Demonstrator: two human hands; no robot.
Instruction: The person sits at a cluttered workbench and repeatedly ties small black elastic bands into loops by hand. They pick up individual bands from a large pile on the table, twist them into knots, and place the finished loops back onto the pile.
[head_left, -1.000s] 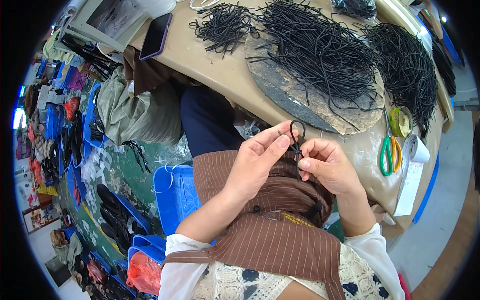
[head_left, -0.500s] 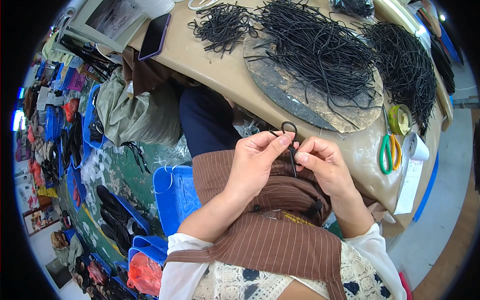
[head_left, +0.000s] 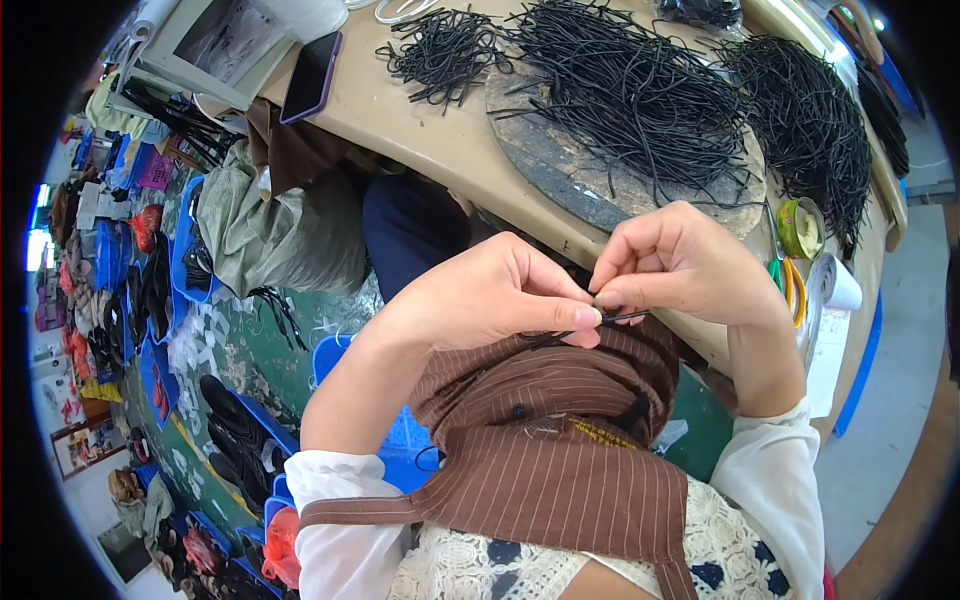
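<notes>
- A thin black cord [head_left: 625,316], short and slightly glossy, is mostly hidden by fingertips; a short end pokes out to the right.
- The left hand [head_left: 500,290] is curled into a loose fist, thumb and forefinger pinched shut on the cord, forearm rising from the lower left.
- The right hand [head_left: 680,262] bends down at the wrist, its thumb and forefinger also closed on the cord, fingertips touching those of the left hand.
- The cord sits between the two pinches, held in the air above a brown striped apron [head_left: 560,450], just in front of the counter [head_left: 400,110] edge.
- On the counter behind, well apart, lie heaps of black cords [head_left: 640,90], green-handled scissors [head_left: 790,285] and a dark phone [head_left: 312,75].
</notes>
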